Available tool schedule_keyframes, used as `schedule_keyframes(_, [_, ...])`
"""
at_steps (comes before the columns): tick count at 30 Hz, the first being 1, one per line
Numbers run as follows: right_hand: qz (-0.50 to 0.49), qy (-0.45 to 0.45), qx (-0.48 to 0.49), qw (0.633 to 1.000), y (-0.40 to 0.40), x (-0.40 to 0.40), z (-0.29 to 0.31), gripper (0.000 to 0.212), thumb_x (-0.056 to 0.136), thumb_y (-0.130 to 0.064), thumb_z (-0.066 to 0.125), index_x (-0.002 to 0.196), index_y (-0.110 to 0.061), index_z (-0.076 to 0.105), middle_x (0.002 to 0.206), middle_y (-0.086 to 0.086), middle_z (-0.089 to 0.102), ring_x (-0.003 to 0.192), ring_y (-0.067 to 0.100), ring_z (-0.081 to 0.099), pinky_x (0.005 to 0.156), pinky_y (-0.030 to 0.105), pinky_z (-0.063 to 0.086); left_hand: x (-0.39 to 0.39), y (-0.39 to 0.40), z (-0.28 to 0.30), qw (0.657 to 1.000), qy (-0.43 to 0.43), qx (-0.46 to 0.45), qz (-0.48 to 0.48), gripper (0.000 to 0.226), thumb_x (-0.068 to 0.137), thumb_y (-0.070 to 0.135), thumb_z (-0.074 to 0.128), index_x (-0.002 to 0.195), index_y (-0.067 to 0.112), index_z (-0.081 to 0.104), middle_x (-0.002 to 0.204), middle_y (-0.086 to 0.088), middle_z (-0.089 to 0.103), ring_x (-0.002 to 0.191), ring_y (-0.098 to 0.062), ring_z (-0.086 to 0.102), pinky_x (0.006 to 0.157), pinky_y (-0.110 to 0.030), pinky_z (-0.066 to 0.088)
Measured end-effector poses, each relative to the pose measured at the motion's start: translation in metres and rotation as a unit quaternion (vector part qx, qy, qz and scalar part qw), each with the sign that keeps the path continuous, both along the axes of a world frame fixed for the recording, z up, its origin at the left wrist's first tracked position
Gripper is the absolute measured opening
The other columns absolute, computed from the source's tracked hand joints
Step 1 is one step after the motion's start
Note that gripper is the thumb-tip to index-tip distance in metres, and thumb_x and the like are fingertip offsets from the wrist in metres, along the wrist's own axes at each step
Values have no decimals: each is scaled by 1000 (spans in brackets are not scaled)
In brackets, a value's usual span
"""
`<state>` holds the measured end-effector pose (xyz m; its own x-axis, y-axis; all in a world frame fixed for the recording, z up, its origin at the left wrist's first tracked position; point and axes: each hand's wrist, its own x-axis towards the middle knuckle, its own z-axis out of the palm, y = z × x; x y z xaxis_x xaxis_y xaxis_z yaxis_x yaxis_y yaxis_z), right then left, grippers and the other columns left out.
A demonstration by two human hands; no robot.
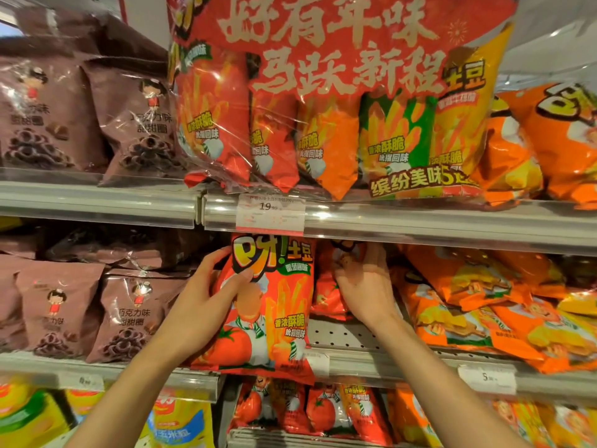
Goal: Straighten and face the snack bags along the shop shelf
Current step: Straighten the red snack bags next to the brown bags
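from the head view we judge the job partly done: one red bag point(268, 305) stands upright at the middle shelf point(403, 360) edge, while the orange bags point(484, 305) lie slumped. our left hand point(210, 286) grips the red bag's side; our right hand point(361, 282) curls round a second red bag point(326, 286) behind.

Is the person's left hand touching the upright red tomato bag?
Touching. The head view shows the left hand gripping the red tomato bag's left edge, thumb lying across its front.
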<state>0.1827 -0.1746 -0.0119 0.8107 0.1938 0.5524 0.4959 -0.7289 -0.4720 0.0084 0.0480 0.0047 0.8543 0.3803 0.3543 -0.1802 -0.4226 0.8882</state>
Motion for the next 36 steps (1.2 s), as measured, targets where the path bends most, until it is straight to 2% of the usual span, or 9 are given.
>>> schedule_keyframes(3, [5, 15, 39, 999, 4, 12, -10, 73, 86, -36, 75, 140, 0, 42, 140, 21, 45, 127, 40, 45, 106, 46, 38, 2, -1, -2, 1000, 3, 5, -3, 72, 78, 74, 62, 142, 50, 41, 123, 23, 65, 105, 12, 63, 85, -20, 46])
schedule_keyframes(7, [-40, 92, 63, 993, -1, 19, -25, 110, 83, -68, 63, 158, -9, 9, 160, 19, 25, 143, 38, 33, 113, 52, 34, 4, -2, -2, 1000, -2, 7, -5, 71, 78, 70, 60, 142, 49, 41, 114, 34, 66, 103, 14, 62, 81, -14, 45])
schedule_keyframes(9, [-56, 150, 55, 986, -6, 24, -29, 116, 80, -76, 59, 159, -10, 5, 157, 22, 30, 139, 41, 38, 110, 50, 38, 5, -3, -3, 1000, -4, 5, -1, 71, 78, 70, 59, 143, 49, 41, 116, 29, 66, 103, 15, 62, 82, -15, 44])
schedule_keyframes(13, [-53, 161, 54, 984, -8, 28, -34, 88, 87, -61, 63, 145, -3, 32, 136, 25, 50, 125, 43, 51, 101, 44, 45, 8, -4, -3, 1000, -2, 2, -2, 72, 78, 69, 59, 145, 47, 40, 126, 23, 62, 104, 15, 60, 85, -19, 44])
schedule_keyframes(19, [-36, 96, 120, 987, 12, 27, -32, 80, 88, -40, 73, 143, 0, 31, 138, 25, 40, 124, 43, 46, 103, 45, 40, 8, -2, -7, 1000, -5, -2, -8, 67, 82, 69, 63, 142, 50, 41, 125, 21, 65, 107, 10, 63, 88, -22, 46])
schedule_keyframes(22, [-22, 121, 101, 987, 14, 30, -32, 84, 86, -46, 73, 145, -4, 29, 138, 22, 40, 127, 40, 44, 106, 47, 39, 7, -2, -8, 1000, -8, -1, -6, 63, 81, 65, 61, 140, 52, 43, 120, 26, 67, 106, 9, 64, 88, -22, 47])
schedule_keyframes(27, [31, 175, 256, 950, -4, 30, -19, 81, 90, -53, 66, 149, -14, 27, 148, 12, 42, 135, 34, 43, 111, 49, 39, 8, -5, -10, 1000, -10, -3, 1, 61, 82, 67, 61, 139, 54, 43, 125, 21, 65, 108, 9, 63, 87, -20, 46])
schedule_keyframes(32, [69, 178, 295, 936, -22, 4, -6, 57, 96, -49, 58, 143, -21, 41, 136, 1, 54, 127, 22, 52, 101, 35, 40, 19, -24, -8, 1000, 2, 5, -6, 38, 83, 69, 60, 115, 76, 40, 109, 48, 59, 104, 23, 56, 84, -17, 42])
schedule_keyframes(36, [96, 173, 258, 946, -25, -31, 1, 64, 86, -76, 47, 134, -32, 49, 128, -13, 51, 110, 1, 50, 94, 28, 36, 35, -43, -13, 1000, -7, 18, 14, 63, 79, 76, 55, 136, 54, 40, 130, 26, 59, 121, 2, 55, 99, -33, 46])
